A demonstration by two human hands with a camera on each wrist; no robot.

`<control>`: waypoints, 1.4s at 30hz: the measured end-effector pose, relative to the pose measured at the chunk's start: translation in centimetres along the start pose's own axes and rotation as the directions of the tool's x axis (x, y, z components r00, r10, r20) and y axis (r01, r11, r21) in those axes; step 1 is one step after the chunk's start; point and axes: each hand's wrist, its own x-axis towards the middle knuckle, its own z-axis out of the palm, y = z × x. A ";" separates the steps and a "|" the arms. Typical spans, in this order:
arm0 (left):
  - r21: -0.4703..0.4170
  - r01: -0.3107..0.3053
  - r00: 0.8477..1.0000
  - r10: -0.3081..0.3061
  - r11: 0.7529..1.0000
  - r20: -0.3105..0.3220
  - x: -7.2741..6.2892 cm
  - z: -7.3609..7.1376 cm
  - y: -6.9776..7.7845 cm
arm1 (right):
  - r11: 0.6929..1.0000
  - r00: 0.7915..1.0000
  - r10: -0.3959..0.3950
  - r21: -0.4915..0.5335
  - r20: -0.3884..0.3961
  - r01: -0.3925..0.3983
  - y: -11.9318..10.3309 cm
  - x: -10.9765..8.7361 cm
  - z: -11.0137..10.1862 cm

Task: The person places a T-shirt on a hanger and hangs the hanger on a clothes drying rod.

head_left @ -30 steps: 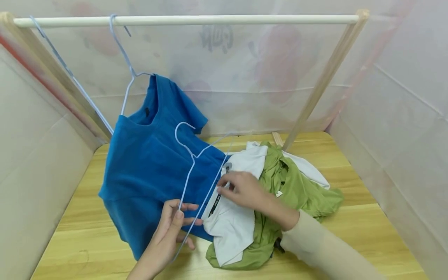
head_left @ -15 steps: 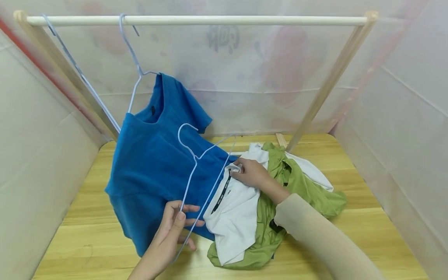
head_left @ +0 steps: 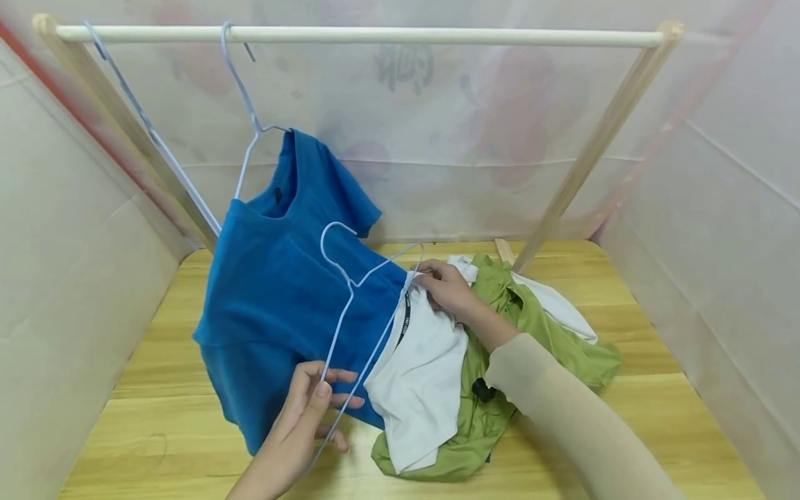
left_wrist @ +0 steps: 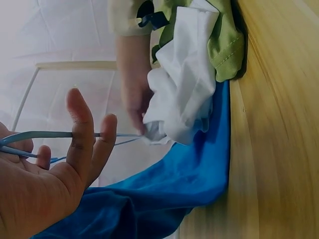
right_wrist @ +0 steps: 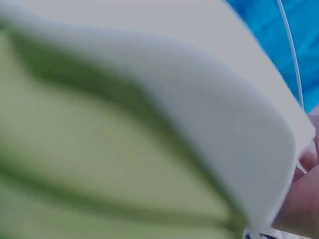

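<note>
Head view, left to right, places taken from the blue T-shirt [head_left: 269, 292]. Left of it: slanted wooden post [head_left: 115, 111] of the rack and a pale blue hanger [head_left: 150, 128] hooked on the white rail [head_left: 450, 36], its lower part passing behind the shirt. The T-shirt itself hangs tilted on a second hanger [head_left: 253, 128], its lower part down on the bench [head_left: 675, 417].

In front of the T-shirt: left hand [head_left: 300, 410], thumb and index pinching one arm of a loose wire hanger [head_left: 342, 319]; other fingers spread. The hanger slants across the T-shirt, hook toward the rail, far corner reaching the T-shirt's right edge.

At that same edge: right hand [head_left: 453, 288], fingers gripping the collar of a white garment [head_left: 425, 375] where it meets the hanger's far corner. Left wrist view shows wire running up to the bunched collar; cannot tell how far it goes inside.

Right of the T-shirt: green garment [head_left: 562, 347], crumpled, partly under the white one; beige sleeve [head_left: 562, 410] above it, small black object [head_left: 482, 390] by the cuff. Farther right, white cloth [head_left: 556, 305] juts from the green; right post [head_left: 581, 156] behind. Right wrist view mostly blurred cloth.
</note>
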 end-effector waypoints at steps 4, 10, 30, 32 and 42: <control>0.002 -0.039 0.999 0.039 0.999 0.004 -0.2 -0.2 0.1 | 0.998 0.998 -0.057 -0.020 -0.008 0.057 -0.6 0.6 1.6; 0.004 -0.035 0.999 0.035 0.999 0.013 -0.6 -0.3 0.1 | 0.951 0.990 -0.122 -0.279 0.065 0.135 0.1 1.2 3.1; -0.005 0.069 0.996 -0.069 0.998 -0.057 -3.6 -0.8 -0.7 | 0.862 0.991 -0.137 -0.493 -0.006 0.116 1.0 0.7 4.4; -0.007 0.102 0.993 -0.102 0.995 -0.065 -4.0 -0.9 -1.0 | 0.865 0.992 -0.122 -0.491 -0.010 0.102 0.9 0.7 4.3; -0.007 0.217 0.975 -0.217 0.976 -0.045 -4.7 -1.8 -2.0 | 0.892 0.994 -0.069 -0.452 -0.087 0.022 1.3 0.9 3.7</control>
